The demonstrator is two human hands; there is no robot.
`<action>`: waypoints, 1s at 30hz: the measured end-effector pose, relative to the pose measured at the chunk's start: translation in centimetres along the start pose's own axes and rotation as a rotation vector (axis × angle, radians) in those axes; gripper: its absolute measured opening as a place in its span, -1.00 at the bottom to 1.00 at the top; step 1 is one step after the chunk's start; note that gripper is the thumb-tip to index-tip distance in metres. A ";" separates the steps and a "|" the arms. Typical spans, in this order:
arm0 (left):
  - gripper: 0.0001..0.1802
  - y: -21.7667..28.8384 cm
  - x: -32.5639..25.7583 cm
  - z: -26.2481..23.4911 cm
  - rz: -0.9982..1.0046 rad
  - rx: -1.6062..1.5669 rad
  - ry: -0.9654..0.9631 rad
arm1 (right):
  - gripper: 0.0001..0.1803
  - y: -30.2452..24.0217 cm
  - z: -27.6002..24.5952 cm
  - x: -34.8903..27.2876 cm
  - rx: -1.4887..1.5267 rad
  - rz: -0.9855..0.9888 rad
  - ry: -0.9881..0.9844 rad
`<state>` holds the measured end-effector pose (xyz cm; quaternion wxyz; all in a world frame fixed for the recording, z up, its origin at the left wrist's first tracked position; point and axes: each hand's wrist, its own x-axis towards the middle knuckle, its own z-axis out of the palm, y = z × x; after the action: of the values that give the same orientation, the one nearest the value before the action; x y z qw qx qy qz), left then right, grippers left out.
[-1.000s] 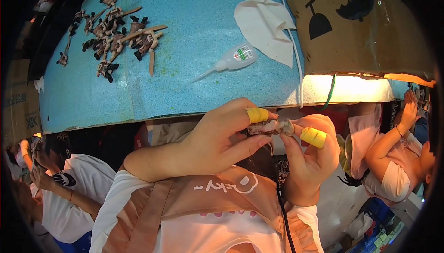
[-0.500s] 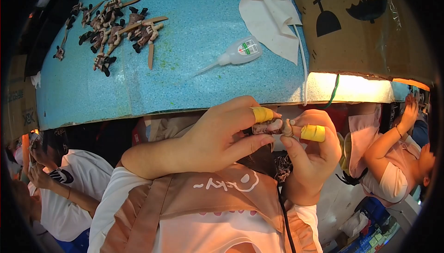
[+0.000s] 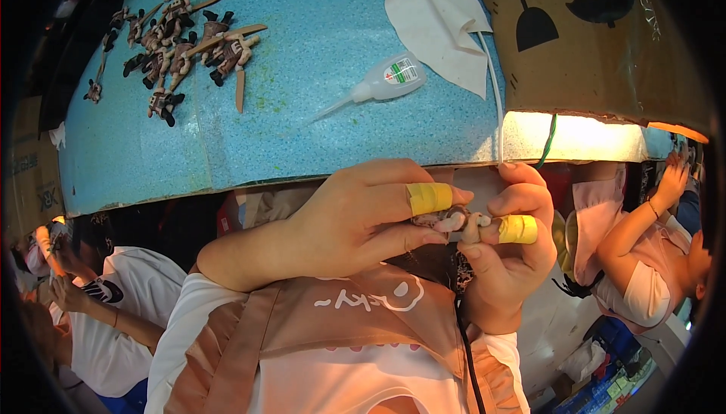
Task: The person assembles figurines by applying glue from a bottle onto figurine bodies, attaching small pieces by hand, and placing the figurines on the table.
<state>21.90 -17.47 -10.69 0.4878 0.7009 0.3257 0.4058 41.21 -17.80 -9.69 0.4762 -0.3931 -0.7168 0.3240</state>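
Both my hands meet in front of my chest, just below the blue table's edge (image 3: pixel 302 176). Between their fingertips is a small brown and pale toy figure (image 3: pixel 457 223). My left hand (image 3: pixel 355 217) comes in from the left; its forefinger, wrapped in yellow tape, lies over the figure and its thumb presses from below. My right hand (image 3: pixel 518 255) grips the figure's other end, a yellow tape band on its finger too. Most of the figure is hidden by the fingers.
On the blue table lie a pile of similar small figures (image 3: pixel 178 43), a small glue bottle (image 3: pixel 389 79), a white cloth (image 3: pixel 439 24) and a cardboard box (image 3: pixel 597 36) over a bright light strip. Other people work at the left (image 3: pixel 98 316) and right (image 3: pixel 643 263).
My fingertips have closed in a little tighter round the small figure. The table's things have drifted slightly up and right in view.
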 end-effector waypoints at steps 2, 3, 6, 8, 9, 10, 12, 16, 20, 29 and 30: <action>-0.65 0.0 0.0 0.1 -0.048 -0.079 -0.001 | -0.71 0.1 0.0 -0.1 0.019 0.012 0.013; -0.65 0.0 0.0 0.1 -0.032 -0.069 -0.002 | -0.71 0.1 0.1 -0.2 0.039 0.023 0.025; -0.67 0.2 0.0 0.0 -0.031 -0.054 0.006 | -0.71 -1.0 0.7 -0.4 -0.266 -0.075 0.081; -0.68 0.3 -0.1 0.1 -0.048 -0.049 0.015 | -0.71 -0.9 0.9 -0.5 -0.359 -0.119 0.088; -0.69 0.2 -0.1 0.0 -0.054 -0.053 0.009 | -0.71 -0.8 1.0 -0.5 -0.452 -0.168 0.094; -0.69 0.1 -0.1 0.0 -0.060 -0.057 0.004 | -0.71 -0.9 1.0 -0.5 -0.450 -0.169 0.092; -0.66 0.2 0.0 -0.3 -0.044 -0.088 -0.003 | -0.73 -1.0 1.0 -0.5 -0.534 -0.231 0.060; -0.56 0.0 0.0 -0.6 -0.055 -0.114 -0.075 | -0.70 -1.3 1.0 -1.1 -0.568 -0.291 -0.001; -0.57 -0.1 0.0 -0.7 0.058 -0.069 -0.075 | -0.64 -0.1 1.0 -1.1 -0.125 -0.040 -0.025; -0.62 -0.1 -0.2 -0.2 0.107 0.010 0.019 | -0.72 -0.4 0.8 -0.3 -0.025 -0.018 -0.113; -0.62 -0.1 -0.2 -0.1 0.129 0.036 0.038 | -0.72 -0.4 0.9 -0.4 -0.026 -0.016 -0.112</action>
<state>21.73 -17.57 -10.85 0.4417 0.7212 0.2966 0.4437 40.34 -18.49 -9.82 0.4328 -0.3750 -0.7495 0.3323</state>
